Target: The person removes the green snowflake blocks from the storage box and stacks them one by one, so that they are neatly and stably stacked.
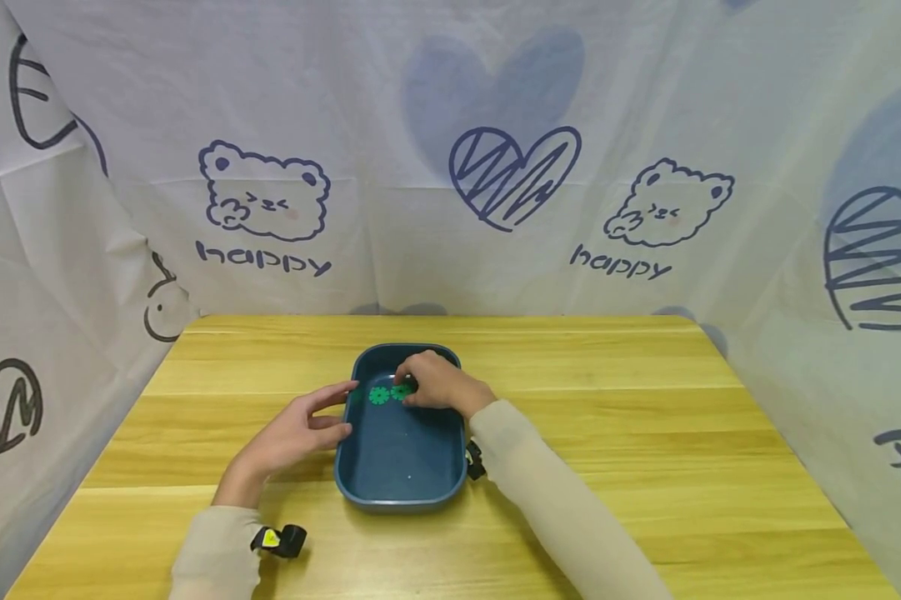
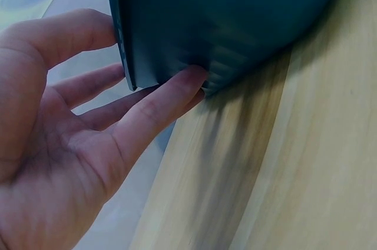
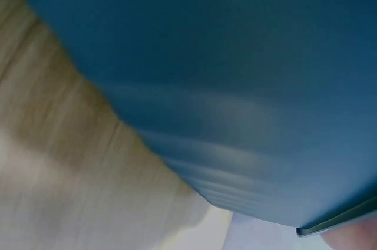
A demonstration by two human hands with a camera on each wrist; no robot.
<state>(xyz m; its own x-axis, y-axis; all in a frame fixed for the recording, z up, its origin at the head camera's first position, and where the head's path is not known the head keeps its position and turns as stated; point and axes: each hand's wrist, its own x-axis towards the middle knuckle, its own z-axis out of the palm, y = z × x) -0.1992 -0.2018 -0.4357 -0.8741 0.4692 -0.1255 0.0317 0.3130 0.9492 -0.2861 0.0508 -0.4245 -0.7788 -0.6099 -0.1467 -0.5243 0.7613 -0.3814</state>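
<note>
A deep blue rectangular bin (image 1: 401,462) with rounded corners stands on the table. Inside it, towards the far end, are two green snowflake-shaped plastic discs, side by side: a left disc (image 1: 378,396) and a right disc (image 1: 399,391). My right hand (image 1: 437,382) reaches over the bin's right side and pinches the right disc with curved thumb and fingers, which partly cover it. At the left wall, my left hand (image 1: 294,435) has its fingers spread; in the left wrist view, fingertips (image 2: 191,76) touch the bin's outer side. In the right wrist view the bin's outer wall (image 3: 235,85) hides most of the hand.
The wood-grain table (image 1: 608,417) extends on both sides of the bin. A white printed cloth (image 1: 390,233) hangs behind and beside the table. Small black wrist devices sit on the left sleeve (image 1: 217,550) and near the right sleeve (image 1: 540,475), the latter close to the bin's wall.
</note>
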